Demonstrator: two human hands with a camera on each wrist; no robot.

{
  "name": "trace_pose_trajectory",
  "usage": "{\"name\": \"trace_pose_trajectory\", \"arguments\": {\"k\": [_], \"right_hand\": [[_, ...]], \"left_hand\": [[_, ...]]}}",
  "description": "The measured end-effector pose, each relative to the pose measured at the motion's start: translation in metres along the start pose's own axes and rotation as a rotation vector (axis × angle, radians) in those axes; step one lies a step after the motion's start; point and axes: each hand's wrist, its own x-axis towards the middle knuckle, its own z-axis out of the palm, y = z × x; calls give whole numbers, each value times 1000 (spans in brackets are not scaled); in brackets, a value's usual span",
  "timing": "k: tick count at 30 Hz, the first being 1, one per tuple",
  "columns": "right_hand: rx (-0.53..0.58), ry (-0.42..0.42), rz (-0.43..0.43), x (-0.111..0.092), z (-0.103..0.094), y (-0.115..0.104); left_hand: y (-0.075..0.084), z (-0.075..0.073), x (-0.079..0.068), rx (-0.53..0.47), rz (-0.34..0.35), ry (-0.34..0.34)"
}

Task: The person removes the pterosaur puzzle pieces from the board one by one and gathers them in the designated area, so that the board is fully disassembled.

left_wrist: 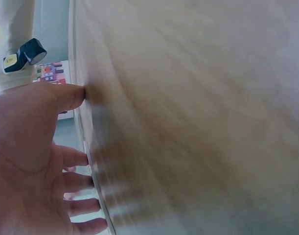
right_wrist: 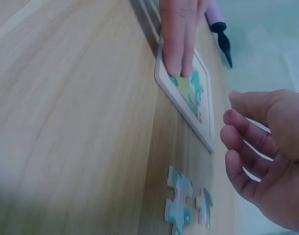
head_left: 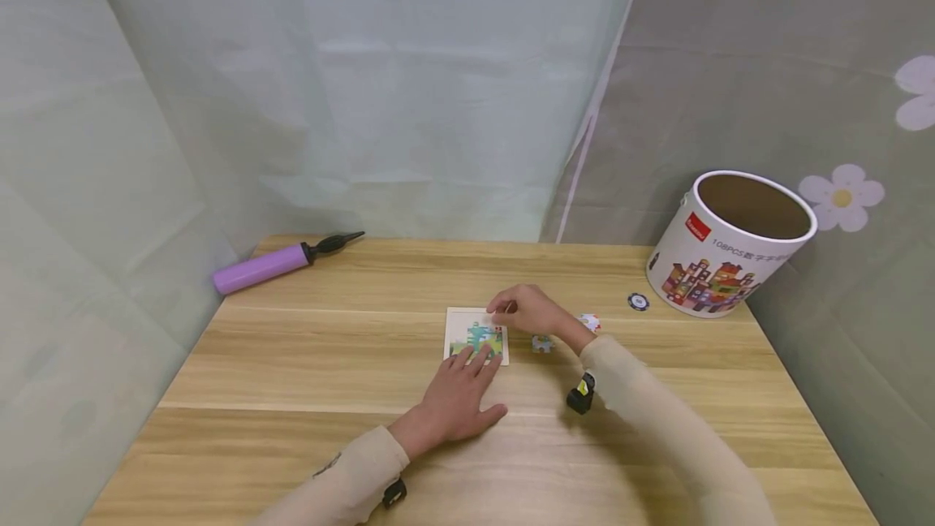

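A square puzzle tray (head_left: 459,320) with a pale rim lies on the table, partly filled with green and teal puzzle pieces (head_left: 482,337). My left hand (head_left: 456,398) lies palm down with straight fingers, its fingertips resting on the tray's near part. Over the far right corner hovers my right hand (head_left: 532,312), fingers loosely curved and thumb tip close to the index fingertip. Nothing shows between them in the right wrist view. Two loose puzzle pieces lie right of the tray: a bluish one (right_wrist: 177,200) and another (right_wrist: 205,207) beside it, under the right wrist in the head view.
A large white bucket (head_left: 719,266) with printed building blocks stands at the back right, a round dark chip (head_left: 638,301) beside it. At the back left lies a purple hand pump (head_left: 263,269) with a black nozzle. Curtains hang behind the wooden table (head_left: 329,372).
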Motion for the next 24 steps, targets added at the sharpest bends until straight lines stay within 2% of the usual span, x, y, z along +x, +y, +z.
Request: {"name": "trace_pose_trajectory", "arguments": {"k": [12, 24], "right_hand": [[-5, -49, -26, 19, 13, 3], [-104, -64, -25, 31, 22, 3]], "left_hand": [[-1, -2, 3, 2, -17, -25], [-2, -1, 5, -38, -24, -25]]}}
